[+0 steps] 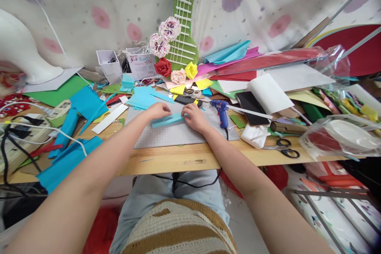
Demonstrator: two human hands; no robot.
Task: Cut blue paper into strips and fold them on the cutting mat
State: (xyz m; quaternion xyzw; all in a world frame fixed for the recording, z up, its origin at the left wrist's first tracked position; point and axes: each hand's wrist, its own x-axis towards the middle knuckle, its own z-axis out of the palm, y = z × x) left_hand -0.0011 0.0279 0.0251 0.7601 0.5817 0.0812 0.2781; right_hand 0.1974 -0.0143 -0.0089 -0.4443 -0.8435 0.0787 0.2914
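A narrow strip of light blue paper [168,120] lies on a grey cutting mat [175,133] on the wooden table. My left hand [157,110] rests on the strip's left end with fingers curled down onto it. My right hand [195,118] presses on its right end, fingers bent and pinching the paper. Both forearms reach in from the bottom of the head view.
A blue glue gun [220,112] stands just right of my right hand, beside a black phone [251,107] and scissors [284,147]. Loose blue paper [70,143] covers the left side. Paper flowers [168,53], small white boxes [108,62] and coloured sheets crowd the back.
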